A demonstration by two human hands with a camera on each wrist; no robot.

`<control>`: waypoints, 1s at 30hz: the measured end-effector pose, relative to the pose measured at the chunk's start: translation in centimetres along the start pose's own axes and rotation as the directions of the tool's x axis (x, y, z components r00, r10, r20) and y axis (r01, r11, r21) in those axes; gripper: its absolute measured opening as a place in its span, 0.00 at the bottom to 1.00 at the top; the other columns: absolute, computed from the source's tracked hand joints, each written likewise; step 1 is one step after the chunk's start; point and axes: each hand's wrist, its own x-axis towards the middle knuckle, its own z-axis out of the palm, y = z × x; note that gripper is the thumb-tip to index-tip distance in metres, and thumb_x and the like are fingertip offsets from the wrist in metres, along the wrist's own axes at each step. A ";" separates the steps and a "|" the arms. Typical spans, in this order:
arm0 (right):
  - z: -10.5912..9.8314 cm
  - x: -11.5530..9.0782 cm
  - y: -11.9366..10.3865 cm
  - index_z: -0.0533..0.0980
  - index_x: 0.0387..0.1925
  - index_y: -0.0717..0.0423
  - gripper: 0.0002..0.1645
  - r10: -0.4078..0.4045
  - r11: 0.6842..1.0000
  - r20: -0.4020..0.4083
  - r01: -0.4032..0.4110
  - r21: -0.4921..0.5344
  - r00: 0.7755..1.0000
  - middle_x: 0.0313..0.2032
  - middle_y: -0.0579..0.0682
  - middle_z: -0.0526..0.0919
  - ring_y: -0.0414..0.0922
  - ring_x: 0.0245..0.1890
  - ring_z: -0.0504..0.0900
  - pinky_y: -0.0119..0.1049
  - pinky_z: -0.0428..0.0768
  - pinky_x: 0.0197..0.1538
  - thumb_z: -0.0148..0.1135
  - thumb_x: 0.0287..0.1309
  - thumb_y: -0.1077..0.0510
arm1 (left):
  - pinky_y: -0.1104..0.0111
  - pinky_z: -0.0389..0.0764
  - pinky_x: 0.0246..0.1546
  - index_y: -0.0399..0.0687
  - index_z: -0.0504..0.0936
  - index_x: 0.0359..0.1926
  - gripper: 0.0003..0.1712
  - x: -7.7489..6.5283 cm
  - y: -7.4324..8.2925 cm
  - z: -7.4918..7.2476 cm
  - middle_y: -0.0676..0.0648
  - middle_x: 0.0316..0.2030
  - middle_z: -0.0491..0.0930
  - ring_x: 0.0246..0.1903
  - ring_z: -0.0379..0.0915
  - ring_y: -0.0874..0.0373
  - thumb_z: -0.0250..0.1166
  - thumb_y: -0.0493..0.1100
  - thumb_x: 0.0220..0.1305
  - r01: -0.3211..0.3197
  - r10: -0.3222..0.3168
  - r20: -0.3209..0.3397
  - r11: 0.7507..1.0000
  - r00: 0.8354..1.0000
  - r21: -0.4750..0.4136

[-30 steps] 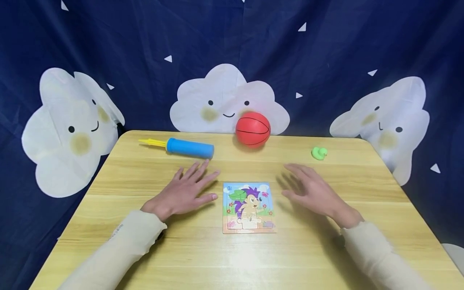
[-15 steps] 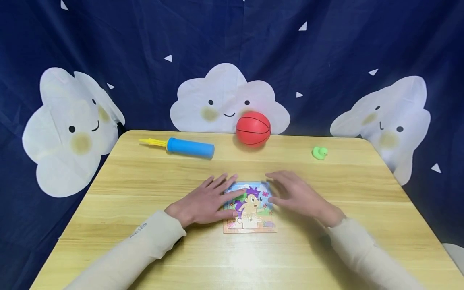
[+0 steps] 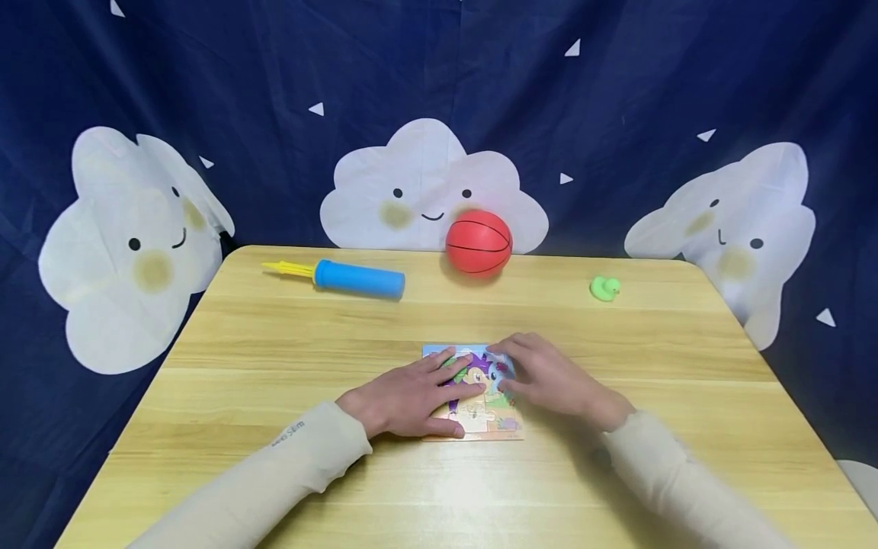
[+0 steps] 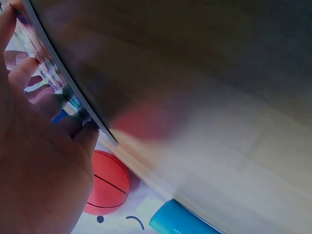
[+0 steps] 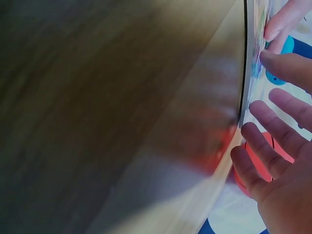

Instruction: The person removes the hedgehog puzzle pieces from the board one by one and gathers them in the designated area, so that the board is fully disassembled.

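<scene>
A square jigsaw puzzle with a purple-haired hedgehog picture lies flat on the wooden table. My left hand rests over its left half with fingers spread, hiding part of the picture. At the upper right side of the puzzle is my right hand, its fingers loosely bent and the fingertips over the edge. In the left wrist view, fingertips of the left hand touch the puzzle's face. The right wrist view has the right hand with parted fingers beside the puzzle, gripping nothing.
Along the back of the table lie a blue pump with a yellow nozzle, a red ball with black lines, and a green toy duck. Behind hangs a dark blue curtain with smiling clouds.
Both hands have come inward from either side of the puzzle. The left now covers its left half and the right reaches its upper right edge. The puzzle has stayed in place.
</scene>
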 end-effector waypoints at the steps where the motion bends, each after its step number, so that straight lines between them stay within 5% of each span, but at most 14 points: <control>1: 0.1 0.0 0.0 0.79 0.69 0.57 0.33 0.002 1.000 0.002 -0.002 -0.011 1.000 0.64 0.56 0.84 0.57 0.66 0.81 0.60 0.80 0.72 0.77 0.66 0.52 | 0.49 0.60 0.85 0.73 0.60 0.86 0.41 0.0 0.0 0.0 0.51 0.90 0.44 0.89 0.37 0.44 0.56 0.71 0.80 -0.001 0.001 -0.001 1.000 1.000 0.001; 14: -0.2 0.4 -1.4 0.83 0.65 0.59 0.32 -0.001 0.991 0.004 0.002 -0.133 1.000 0.60 0.59 0.86 0.59 0.61 0.85 0.61 0.84 0.58 0.82 0.62 0.53 | 0.48 0.58 0.86 0.71 0.60 0.86 0.40 0.0 0.0 0.1 0.48 0.90 0.44 0.89 0.37 0.42 0.56 0.70 0.81 -0.016 0.016 -0.018 1.000 1.000 -0.013; 25: -0.2 1.9 -0.5 0.83 0.61 0.63 0.32 -0.032 0.999 0.026 0.032 -0.013 0.999 0.46 0.54 0.85 0.48 0.45 0.79 0.47 0.82 0.52 0.85 0.55 0.60 | 0.49 0.59 0.85 0.71 0.61 0.86 0.39 0.0 0.0 0.2 0.47 0.89 0.46 0.89 0.37 0.41 0.55 0.70 0.81 -0.014 0.014 -0.020 1.000 1.000 -0.025; 30: -0.4 2.2 -0.7 0.83 0.63 0.64 0.34 0.001 1.000 0.053 0.000 -0.017 0.999 0.47 0.54 0.85 0.49 0.47 0.78 0.48 0.82 0.54 0.85 0.57 0.59 | 0.49 0.60 0.85 0.72 0.61 0.86 0.39 0.0 -0.1 0.3 0.48 0.89 0.46 0.89 0.37 0.41 0.55 0.70 0.81 -0.007 0.007 -0.018 1.000 1.000 -0.011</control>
